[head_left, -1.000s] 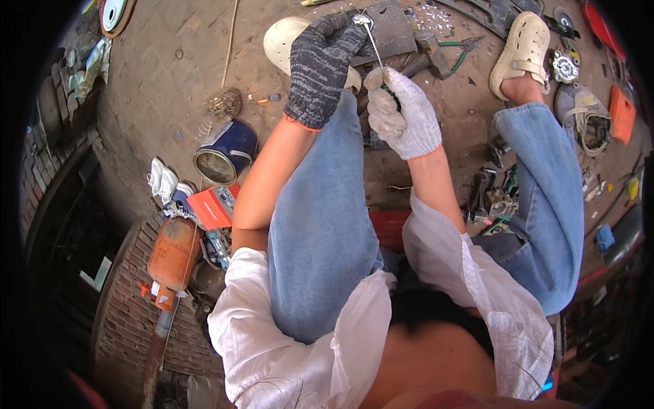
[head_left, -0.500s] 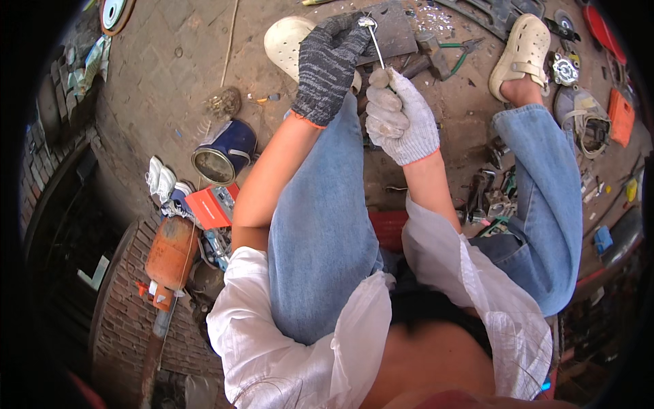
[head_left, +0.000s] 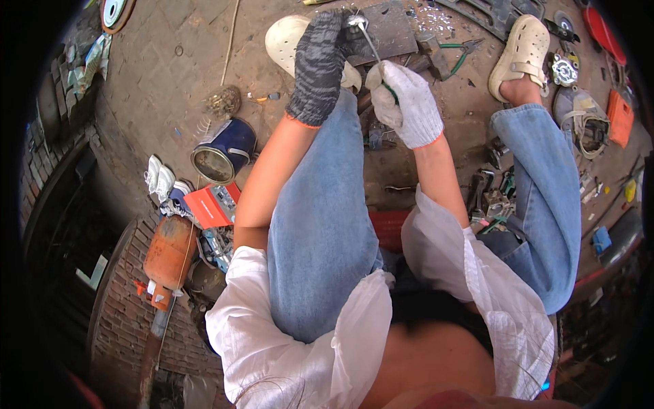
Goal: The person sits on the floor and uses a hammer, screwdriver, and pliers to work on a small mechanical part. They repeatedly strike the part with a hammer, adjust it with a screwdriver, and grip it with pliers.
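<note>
My left hand point(head_left: 319, 75), in a dark grey striped knit glove, is closed around a small shiny metal part point(head_left: 355, 22), mostly hidden by the fingers. My right hand point(head_left: 409, 105), in a whitish knit glove, grips a screwdriver point(head_left: 371, 45). Its thin shaft slants up to the left and its tip meets the metal part. A bit of dark green handle shows between the right fingers. Beneath the hands a flat dark metal plate point(head_left: 392, 31) lies on the ground, with a hammer point(head_left: 434, 57) at its right and green-handled pliers point(head_left: 463, 58) beyond.
A dark blue can point(head_left: 235, 140) lies left of my leg, near a red box point(head_left: 208, 206). An orange cylinder point(head_left: 172, 251) sits lower left. My cream clogs point(head_left: 521, 51) flank the work spot. Loose tools and metal parts point(head_left: 497, 201) lie between my legs; an orange block point(head_left: 620, 118) is far right.
The metal part and my left fingers have shifted slightly left. My right hand has turned over and risen along the screwdriver, so its back now shows and the green handle is visible.
</note>
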The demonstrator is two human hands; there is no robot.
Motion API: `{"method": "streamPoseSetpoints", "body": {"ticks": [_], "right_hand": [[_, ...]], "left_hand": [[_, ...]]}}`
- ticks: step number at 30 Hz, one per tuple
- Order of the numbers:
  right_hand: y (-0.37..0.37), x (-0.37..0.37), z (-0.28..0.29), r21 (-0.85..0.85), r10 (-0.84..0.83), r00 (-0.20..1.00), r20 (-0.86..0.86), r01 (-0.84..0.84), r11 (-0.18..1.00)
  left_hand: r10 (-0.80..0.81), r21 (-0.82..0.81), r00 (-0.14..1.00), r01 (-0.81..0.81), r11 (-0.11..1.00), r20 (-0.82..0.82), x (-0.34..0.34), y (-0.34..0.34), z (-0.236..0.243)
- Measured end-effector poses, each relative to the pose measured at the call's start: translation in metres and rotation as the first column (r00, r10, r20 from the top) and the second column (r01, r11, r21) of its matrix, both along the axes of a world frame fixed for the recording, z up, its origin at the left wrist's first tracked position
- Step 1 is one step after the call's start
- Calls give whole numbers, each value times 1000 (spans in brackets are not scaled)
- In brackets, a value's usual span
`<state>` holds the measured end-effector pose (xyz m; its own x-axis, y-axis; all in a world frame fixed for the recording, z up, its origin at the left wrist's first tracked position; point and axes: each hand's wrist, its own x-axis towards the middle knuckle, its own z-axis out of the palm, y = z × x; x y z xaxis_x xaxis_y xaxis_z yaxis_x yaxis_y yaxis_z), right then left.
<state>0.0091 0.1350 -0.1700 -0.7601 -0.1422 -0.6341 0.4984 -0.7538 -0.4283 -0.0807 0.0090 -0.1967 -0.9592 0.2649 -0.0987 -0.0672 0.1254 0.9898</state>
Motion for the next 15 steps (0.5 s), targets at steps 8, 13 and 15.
{"method": "streamPoseSetpoints", "body": {"ticks": [8, 13, 15], "right_hand": [[-25, 7, 2, -185, -109, 994, -15, 104, 977], [-28, 7, 1, -157, -119, 992, 49, 125, 980], [-28, 4, 2, -93, -101, 992, 77, 108, 990]], "left_hand": [[23, -112, 999, -19, 994, 34, -10, 12, 0], [-23, 121, 927, -25, 992, 376, -5, 7, -2], [-126, 306, 855, -40, 951, 503, -3, -4, -23]]}}
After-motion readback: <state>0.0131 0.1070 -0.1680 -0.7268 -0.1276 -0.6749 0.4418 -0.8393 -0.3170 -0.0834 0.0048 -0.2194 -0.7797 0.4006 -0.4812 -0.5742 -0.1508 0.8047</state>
